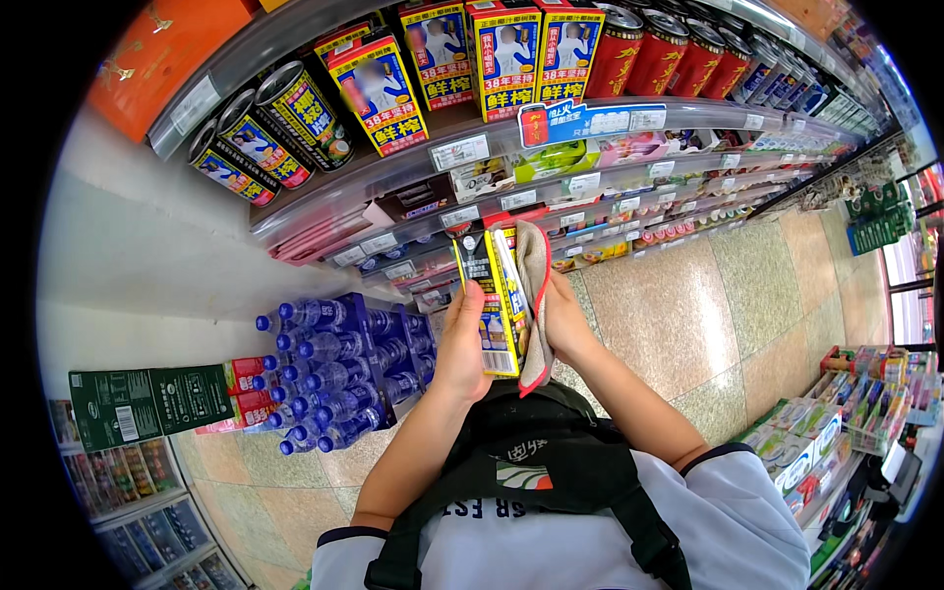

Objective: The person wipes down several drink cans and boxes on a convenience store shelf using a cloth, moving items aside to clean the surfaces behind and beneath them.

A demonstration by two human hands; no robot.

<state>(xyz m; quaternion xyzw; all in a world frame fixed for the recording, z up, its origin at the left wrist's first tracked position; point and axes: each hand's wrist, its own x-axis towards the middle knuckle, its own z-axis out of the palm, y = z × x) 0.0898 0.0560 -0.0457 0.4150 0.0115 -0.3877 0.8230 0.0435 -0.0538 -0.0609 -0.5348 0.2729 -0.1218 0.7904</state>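
In front of my chest, a yellow, black and blue drink carton (498, 324) is gripped along its left side by my left hand (459, 350), the thumb lying on its front. A grey-beige cloth (534, 295) with a red hem is pressed to the carton's right side. My right hand (569, 318) holds that cloth from behind, and its fingers are mostly hidden. On the top shelf ahead, similar cartons (380, 96) stand in a row, with black coconut-drink cans (304, 118) to their left.
Red cans (653, 55) continue the top shelf rightward; price tags (459, 153) line its edge. Lower shelves hold boxed sweets (557, 160). Stacked blue-capped water bottles (332, 369) stand on the floor at left. Tiled floor (656, 295) extends right, towards a display of boxes (800, 439).
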